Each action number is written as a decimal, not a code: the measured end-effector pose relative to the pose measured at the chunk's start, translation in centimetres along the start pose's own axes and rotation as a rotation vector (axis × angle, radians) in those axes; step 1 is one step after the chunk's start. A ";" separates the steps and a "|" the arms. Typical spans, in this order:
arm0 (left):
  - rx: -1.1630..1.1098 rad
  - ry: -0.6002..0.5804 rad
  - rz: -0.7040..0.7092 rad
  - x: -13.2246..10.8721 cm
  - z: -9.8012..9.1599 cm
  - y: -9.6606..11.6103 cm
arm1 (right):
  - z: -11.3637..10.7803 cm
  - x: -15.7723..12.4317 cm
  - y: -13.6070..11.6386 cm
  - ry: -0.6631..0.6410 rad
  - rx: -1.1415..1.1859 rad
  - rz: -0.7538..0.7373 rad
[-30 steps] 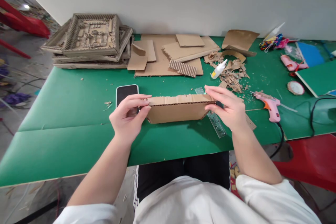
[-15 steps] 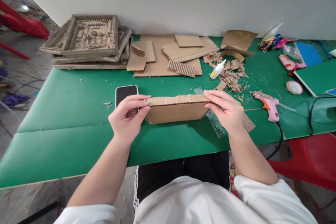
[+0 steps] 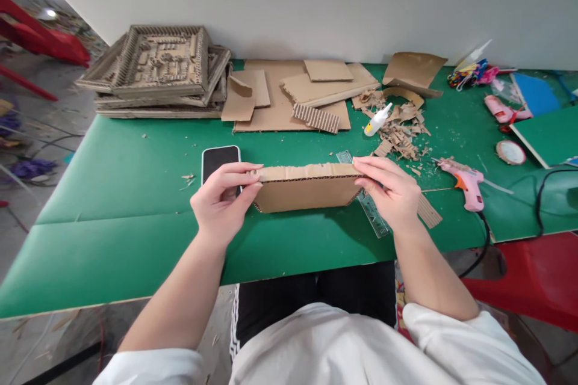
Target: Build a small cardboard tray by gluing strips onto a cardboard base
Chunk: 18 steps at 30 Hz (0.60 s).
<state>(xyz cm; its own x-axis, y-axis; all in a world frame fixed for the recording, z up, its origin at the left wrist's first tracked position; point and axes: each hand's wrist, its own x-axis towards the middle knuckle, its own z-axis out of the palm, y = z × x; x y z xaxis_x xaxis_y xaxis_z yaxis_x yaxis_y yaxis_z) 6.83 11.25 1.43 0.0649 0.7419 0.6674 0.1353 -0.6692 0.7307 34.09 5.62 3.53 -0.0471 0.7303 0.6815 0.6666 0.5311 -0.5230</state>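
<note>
Both hands now grip the cardboard piece (image 3: pixel 307 195), one at each end of its upper edge. From my remote view, the changed element is the right hand (image 3: pixel 391 189): one second ago its fingers stand raised above the right corner; now they lie down on the top strip (image 3: pixel 311 172), with the thumb against the near side. The left hand (image 3: pixel 221 198) keeps its pinch on the left corner, without visible change.

Hand state: both are nearly closed, fingers over the top and thumb below, with the cardboard between. I judge this a two-point steadying or pressing hold on the strip; the amount of force I cannot tell.

Position: the piece stands with its broad face toward the wearer, above the near-middle part of the green table (image 3: pixel 135 192). I cannot confirm whether its lower edge touches the surface.

Adjacent items: the phone (image 3: pixel 221 157) lies partly behind the left hand. The clear ruler (image 3: pixel 374 216) passes behind the right end of the piece. The pink glue gun (image 3: pixel 469 183) lies to the right, apart from both hands.
</note>
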 end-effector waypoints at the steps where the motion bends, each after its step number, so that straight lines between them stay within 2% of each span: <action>1: 0.003 0.000 -0.004 0.0 0.0 0.0 | -0.1 0.1 -0.1 -0.005 -0.012 -0.003; 4: -0.001 -0.004 -0.008 0.0 -0.1 -0.1 | -0.3 0.6 -0.6 -0.035 -0.067 -0.055; 8: 0.002 -0.005 0.003 0.0 -0.1 -0.1 | 0.0 1.4 -1.1 -0.122 -0.151 -0.236; 10: 0.010 -0.005 0.015 0.1 -0.1 -0.1 | 0.4 1.5 -1.1 -0.126 -0.160 -0.305; 18: 0.015 -0.031 0.087 0.3 -0.1 0.1 | 1.1 1.5 -1.1 -0.057 -0.151 -0.334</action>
<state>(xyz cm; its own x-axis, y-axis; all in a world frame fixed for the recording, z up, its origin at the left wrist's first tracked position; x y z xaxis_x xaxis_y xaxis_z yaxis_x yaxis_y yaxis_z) 6.78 11.36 1.69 0.1074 0.6819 0.7235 0.1430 -0.7308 0.6675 32.48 6.57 4.57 -0.3194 0.5526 0.7698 0.7097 0.6778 -0.1921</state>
